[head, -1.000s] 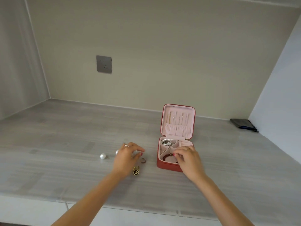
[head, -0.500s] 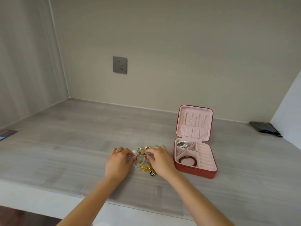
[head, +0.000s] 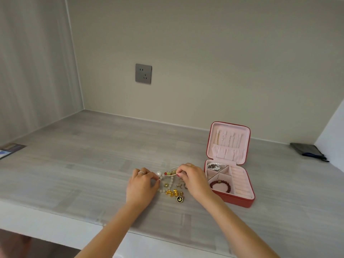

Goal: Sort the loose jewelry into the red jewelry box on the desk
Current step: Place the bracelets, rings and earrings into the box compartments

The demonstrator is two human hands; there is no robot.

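The red jewelry box (head: 240, 201) stands open on the desk, its pink lid upright. A dark red bead bracelet (head: 219, 185) lies in its front compartment and a pearl piece (head: 214, 166) in the back one. Left of the box lies a heap of loose jewelry: a white bead bracelet (head: 164, 180), gold charms (head: 172, 192), small rings, a black round pendant (head: 179, 199). My right hand (head: 193, 178) pinches a thin silver bangle (head: 172, 174) above the heap. My left hand (head: 142, 185) grips the white bead bracelet at its left end, beside a large pearl (head: 158, 173).
A grey wall socket (head: 143, 73) sits on the back wall. A dark pouch (head: 307, 150) lies at the far right of the desk. A printed card (head: 9, 148) rests at the left edge. The desk's front edge (head: 55, 216) runs close below my forearms.
My right hand left the box and came to the heap, then closed on the thin bangle. My left hand moved onto the white beads. The view shifted left.
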